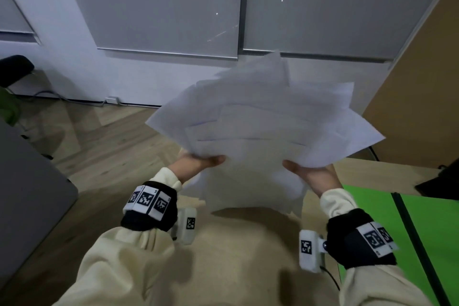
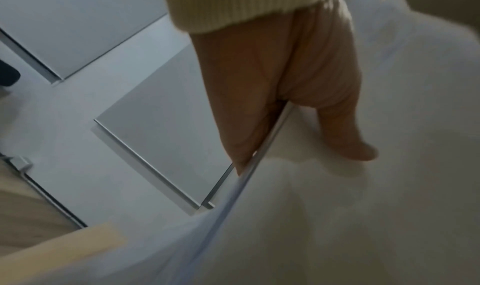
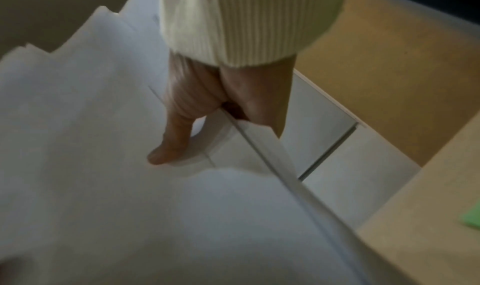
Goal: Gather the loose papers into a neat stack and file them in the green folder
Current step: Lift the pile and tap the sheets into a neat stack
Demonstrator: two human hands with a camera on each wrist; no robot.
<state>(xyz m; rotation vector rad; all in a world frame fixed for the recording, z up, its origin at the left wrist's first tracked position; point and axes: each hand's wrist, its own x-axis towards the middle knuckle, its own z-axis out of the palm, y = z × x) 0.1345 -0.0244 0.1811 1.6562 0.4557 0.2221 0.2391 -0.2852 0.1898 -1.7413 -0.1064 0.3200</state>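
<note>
Both sleeves low in frame, left hand (image 1: 198, 164) and right hand (image 1: 313, 176) pinch the fanned papers (image 1: 260, 119) mid-frame: better tap edges square before the green folder (image 1: 434, 243), lower right.

Grey wall panels (image 1: 169, 5); wood floor (image 1: 111, 136); tan table (image 1: 248, 256); dim light.

Tan table (image 1: 248, 243); green folder (image 1: 442, 231) lying flat at right.

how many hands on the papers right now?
2. The left hand pinches the left side of the papers, thumb on top. The right hand pinches the right side the same way. Fingers underneath are hidden.
</note>
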